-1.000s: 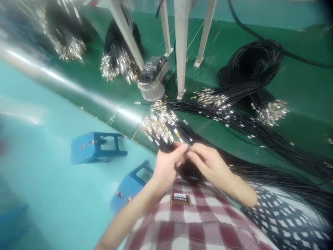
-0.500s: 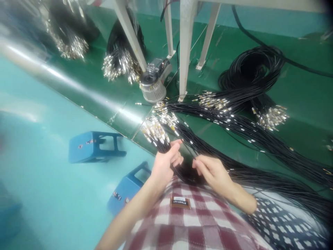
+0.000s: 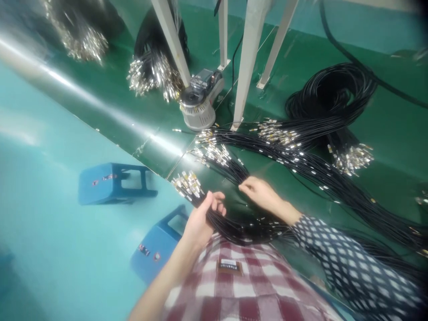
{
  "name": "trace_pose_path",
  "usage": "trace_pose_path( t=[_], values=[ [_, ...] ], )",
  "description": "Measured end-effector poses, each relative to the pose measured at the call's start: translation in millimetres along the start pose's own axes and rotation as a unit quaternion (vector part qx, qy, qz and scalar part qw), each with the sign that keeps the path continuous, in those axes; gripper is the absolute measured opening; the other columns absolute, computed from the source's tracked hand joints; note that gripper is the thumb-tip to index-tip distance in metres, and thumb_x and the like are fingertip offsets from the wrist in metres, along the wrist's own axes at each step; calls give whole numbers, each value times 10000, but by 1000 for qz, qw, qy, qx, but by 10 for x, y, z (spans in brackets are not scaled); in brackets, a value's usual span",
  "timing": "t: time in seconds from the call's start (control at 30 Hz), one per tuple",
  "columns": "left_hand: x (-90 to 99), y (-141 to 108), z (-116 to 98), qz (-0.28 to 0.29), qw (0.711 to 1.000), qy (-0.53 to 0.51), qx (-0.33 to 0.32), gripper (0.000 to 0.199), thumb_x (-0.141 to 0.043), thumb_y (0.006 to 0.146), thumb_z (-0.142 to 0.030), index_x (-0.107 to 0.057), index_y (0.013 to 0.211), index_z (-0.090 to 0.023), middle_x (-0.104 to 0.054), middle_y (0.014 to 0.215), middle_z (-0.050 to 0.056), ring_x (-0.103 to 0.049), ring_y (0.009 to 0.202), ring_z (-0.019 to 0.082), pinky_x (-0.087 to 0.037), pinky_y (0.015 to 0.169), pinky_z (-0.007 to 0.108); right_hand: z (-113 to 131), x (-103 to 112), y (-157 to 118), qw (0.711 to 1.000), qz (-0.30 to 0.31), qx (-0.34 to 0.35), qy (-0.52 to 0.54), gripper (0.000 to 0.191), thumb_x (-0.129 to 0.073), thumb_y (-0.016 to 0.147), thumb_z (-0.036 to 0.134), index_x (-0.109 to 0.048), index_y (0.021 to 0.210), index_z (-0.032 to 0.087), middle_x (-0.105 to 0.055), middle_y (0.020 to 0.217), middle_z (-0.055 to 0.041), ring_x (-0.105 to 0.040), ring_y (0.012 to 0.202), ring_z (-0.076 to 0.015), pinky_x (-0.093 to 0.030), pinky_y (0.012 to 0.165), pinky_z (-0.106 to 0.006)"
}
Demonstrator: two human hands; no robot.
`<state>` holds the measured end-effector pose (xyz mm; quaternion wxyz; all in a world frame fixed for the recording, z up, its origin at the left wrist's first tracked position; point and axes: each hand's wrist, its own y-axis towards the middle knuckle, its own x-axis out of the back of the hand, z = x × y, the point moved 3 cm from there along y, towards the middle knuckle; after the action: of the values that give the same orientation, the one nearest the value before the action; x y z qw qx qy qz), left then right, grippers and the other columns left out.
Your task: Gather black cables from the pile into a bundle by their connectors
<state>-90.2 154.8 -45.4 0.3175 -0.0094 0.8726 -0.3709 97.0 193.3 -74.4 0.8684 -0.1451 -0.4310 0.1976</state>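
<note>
My left hand (image 3: 199, 223) is wrapped round a bundle of black cables (image 3: 230, 229), low in front of the checked apron. White and yellowish connector ends (image 3: 189, 186) fan out beyond its thumb, and some fingers curl loosely. Farther right, my right hand (image 3: 259, 191) pinches at the edge of a second group of black cables (image 3: 234, 168) lying on the green surface. Its fingertips touch the cables just behind their connectors; exactly how many they grip is hidden. From that hand's side, the cables of the left bundle trail away to the right, under the patterned sleeve.
A round grey device (image 3: 199, 111) stands by pale table legs (image 3: 247, 67). A coil of black cable (image 3: 331, 96) lies at the right, with more cable bundles (image 3: 155, 73) at the back left. Two blue stools (image 3: 96, 183) are on the floor left of the green surface (image 3: 133, 133).
My left hand has moved down and left with its bundle. My right hand has gone from beside that bundle, up and left, to the cables lying on the green surface.
</note>
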Motion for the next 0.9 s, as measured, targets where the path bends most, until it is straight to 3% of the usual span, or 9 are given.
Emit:
trace_pose_path(
  t=[0.13, 0.23, 0.33, 0.43, 0.53, 0.6, 0.67, 0.8, 0.9],
  values=[
    [-11, 11, -8, 13, 1000, 22, -1, 486, -696, 811, -425, -473, 487, -140, -655, 1017, 81, -584, 858, 153, -489, 800, 287, -83, -193, 464, 998, -27, -41, -34, 147, -655, 851, 284, -682, 834, 140, -663, 1036, -146, -647, 958, -266, -451, 819, -342],
    [-68, -6, -10, 41, 999, 9, -6, 452, -680, 827, -421, -479, 514, -164, -600, 673, 29, -605, 757, 162, -476, 856, 330, -71, -187, 500, 998, -37, -47, -8, 143, -581, 882, 229, -638, 774, 155, -680, 995, -131, -649, 926, -238, -452, 807, -333],
    [-120, -19, 10, 46, 999, -9, -12, 432, -641, 864, -385, -459, 532, -175, -405, 447, -50, -451, 469, 101, -476, 707, 315, -78, -37, 211, 998, -21, -28, 52, 186, -494, 940, 317, -588, 850, 184, -704, 896, -66, -645, 751, -161, -479, 707, -284],
    [-178, -17, 12, 24, 999, -8, -47, 368, -649, 861, -308, -472, 575, -160, -424, 462, -54, -332, 397, 56, -376, 531, 251, -73, 95, -299, 978, 26, 18, 207, 221, -431, 972, 389, -494, 886, 196, -686, 777, -17, -564, 561, -105, -467, 582, -239],
    [-261, -14, -12, 18, 997, 11, -75, 96, -675, 833, -224, -614, 864, -157, -458, 501, -69, -319, 386, 44, -330, 500, 235, -106, 118, -848, 954, 39, 27, 297, 238, -424, 980, 413, -461, 875, 203, -657, 733, -10, -536, 576, -110, -434, 560, -236],
    [-325, -14, -33, 28, 996, 29, -78, 247, -683, 822, -207, -614, 1055, -162, -458, 501, -79, -320, 384, 46, -342, 506, 240, -158, 66, -1152, 965, 39, 26, 259, 238, -398, 997, 401, -469, 875, 209, -653, 729, -12, -563, 636, -129, -428, 590, -250],
    [-385, -14, -51, 38, 995, 44, -76, 307, -695, 811, -218, -608, 1098, -150, -467, 507, -77, -319, 387, 43, -355, 513, 245, -219, -12, -1376, 977, 39, 38, 205, 238, -380, 1007, 377, -474, 860, 215, -648, 731, -12, -573, 666, -141, -419, 603, -264],
    [-457, -15, -55, 43, 995, 60, -72, 277, -729, 775, -242, -618, 1008, -141, -485, 526, -66, -320, 381, 34, -353, 507, 243, -318, -140, -1596, 989, 23, 101, 101, 213, -388, 1002, 327, -490, 849, 221, -618, 721, -12, -544, 652, -152, -407, 613, -290],
    [-435, -35, -36, 37, 995, 52, -81, 195, -741, 766, -234, -571, 826, -159, -474, 534, -63, -317, 383, 26, -339, 504, 233, -365, -173, -1643, 988, -10, 120, 92, 188, -383, 1006, 309, -490, 877, 224, -624, 740, -18, -556, 667, -156, -420, 628, -297]
  ],
)
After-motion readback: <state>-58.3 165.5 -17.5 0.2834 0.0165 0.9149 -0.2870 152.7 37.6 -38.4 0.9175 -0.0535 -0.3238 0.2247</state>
